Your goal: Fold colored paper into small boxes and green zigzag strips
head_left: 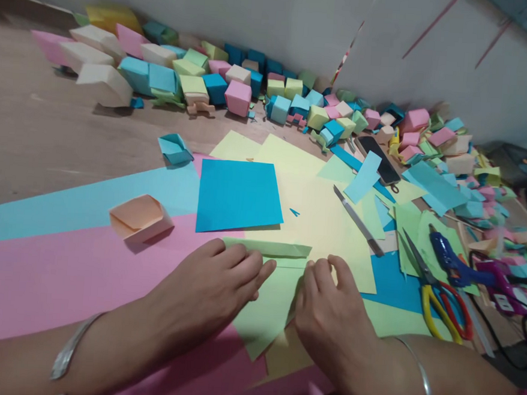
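Observation:
A light green paper sheet [269, 294] lies on the table in front of me, its far edge folded over into a narrow strip. My left hand [214, 284] presses flat on the sheet's left part, fingertips at the fold. My right hand [334, 314] pinches the sheet's right edge at the fold, fingers curled. Just beyond lies a square blue sheet [238, 194] on pale yellow paper [320, 219].
A peach paper box [140, 218] and a blue folded box [175, 148] sit to the left. Scissors [437, 294], a glue gun [455, 262], a knife [358, 222] and a phone [378, 159] lie right. Several coloured paper boxes [235, 90] line the wall.

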Motion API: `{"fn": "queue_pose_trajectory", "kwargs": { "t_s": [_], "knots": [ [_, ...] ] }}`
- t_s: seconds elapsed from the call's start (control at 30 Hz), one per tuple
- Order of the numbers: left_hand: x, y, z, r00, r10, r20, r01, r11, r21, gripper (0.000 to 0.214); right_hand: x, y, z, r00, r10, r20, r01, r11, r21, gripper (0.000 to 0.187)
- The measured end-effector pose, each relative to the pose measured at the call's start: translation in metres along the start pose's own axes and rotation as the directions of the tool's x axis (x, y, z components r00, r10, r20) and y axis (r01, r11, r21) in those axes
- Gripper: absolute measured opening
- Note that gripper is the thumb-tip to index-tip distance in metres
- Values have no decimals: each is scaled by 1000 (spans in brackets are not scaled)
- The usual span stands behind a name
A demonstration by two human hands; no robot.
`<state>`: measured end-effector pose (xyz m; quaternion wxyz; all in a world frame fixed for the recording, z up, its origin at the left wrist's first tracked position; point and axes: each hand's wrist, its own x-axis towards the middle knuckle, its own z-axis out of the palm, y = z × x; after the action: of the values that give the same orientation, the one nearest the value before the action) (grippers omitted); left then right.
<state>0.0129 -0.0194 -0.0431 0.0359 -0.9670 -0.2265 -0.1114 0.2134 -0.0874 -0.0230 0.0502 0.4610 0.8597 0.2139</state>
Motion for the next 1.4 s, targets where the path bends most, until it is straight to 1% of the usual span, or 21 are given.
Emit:
{"fn": "queue_pose_trajectory", "kwargs": {
  "t_s": [0.13,0.23,0.3,0.33,0.4,0.43,0.53,0.7,0.83,0.93,1.03,1.2,1.33,1.4],
  "knots": [
    [-2,0,5,1000,2,-4,-2,1000,2,28,4,3,-11,991,120,-54,-114,989,99,28],
    [-2,0,7,1000,-2,-11,2,1000,0,28,6,2,-15,984,150,-98,-133,978,159,30],
    [-1,0,6,1000,8,-11,-8,1000,1,31,6,1,-13,990,107,-94,-92,984,155,25],
    [0,0,5,1000,12,-12,-12,1000,4,32,6,0,-10,994,69,-84,-57,988,142,26],
    [1,-1,3,1000,16,-2,-16,1000,7,33,5,-3,-2,998,-14,-61,20,995,99,36],
    [2,-1,2,1000,16,6,-16,1000,7,33,5,-4,1,998,-49,-50,53,996,74,38],
    [2,1,-3,1000,3,9,-3,1000,3,28,4,-6,7,994,-105,-26,105,994,13,33],
    [-1,12,-11,1000,-1,-21,2,997,76,21,4,-5,4,993,-118,-28,118,993,3,30],
    [-8,21,-18,998,-62,-10,63,986,155,29,5,-2,3,991,-126,-46,127,992,22,31],
    [-12,24,-22,993,-119,-4,118,976,186,29,5,0,3,991,-128,-39,129,991,36,34],
    [-15,24,-24,987,-164,2,160,965,210,27,3,0,5,990,-138,-28,139,990,37,35],
    [-19,20,-25,984,-176,-4,172,959,225,26,3,0,5,991,-128,-28,129,990,50,38],
    [-19,15,-32,983,-185,-14,184,959,215,31,2,0,9,988,-151,-29,153,986,62,39],
    [-16,11,-36,982,-181,-54,189,961,203,33,1,2,12,986,-161,-32,163,982,95,36]
  ]
}}
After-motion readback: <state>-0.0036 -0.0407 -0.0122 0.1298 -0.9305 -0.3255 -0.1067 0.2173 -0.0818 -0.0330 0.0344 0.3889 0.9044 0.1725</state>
